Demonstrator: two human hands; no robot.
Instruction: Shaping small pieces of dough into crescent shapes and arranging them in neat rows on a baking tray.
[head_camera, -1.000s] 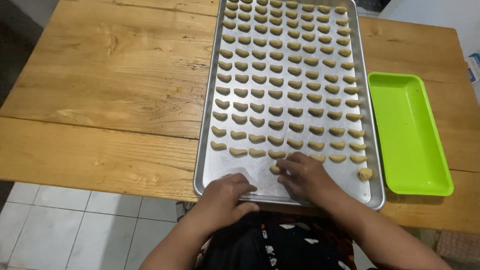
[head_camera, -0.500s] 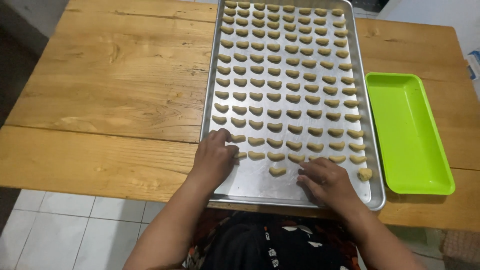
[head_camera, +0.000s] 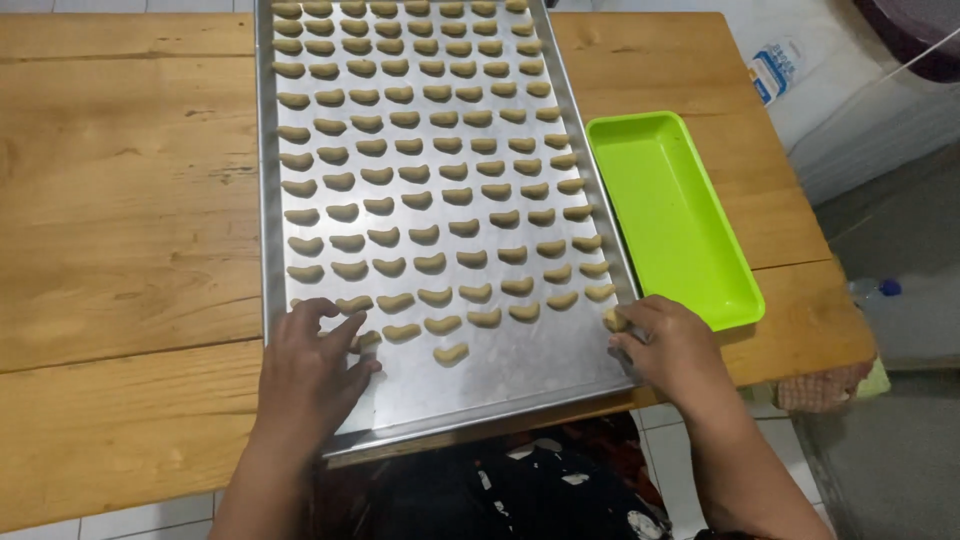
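Note:
A long metal baking tray (head_camera: 520, 375) lies on a wooden table (head_camera: 130, 230), filled with rows of small crescent-shaped dough pieces (head_camera: 430, 180). My left hand (head_camera: 310, 370) rests flat on the tray's near left corner, fingers spread, touching a dough piece (head_camera: 366, 341). At the tray's near right edge my right hand (head_camera: 670, 350) pinches one dough piece (head_camera: 614, 320) with its fingertips. One lone crescent (head_camera: 451, 353) lies apart in the bare near strip of the tray.
An empty lime-green plastic tray (head_camera: 670, 215) sits on the table right of the baking tray. A white packet (head_camera: 775, 70) lies beyond the table's far right. A cloth (head_camera: 825, 385) hangs at the near right corner. Tiled floor shows below.
My right hand has moved from the tray's near middle out to its right edge. My left hand stays at the near left corner. The camera has shifted to the right.

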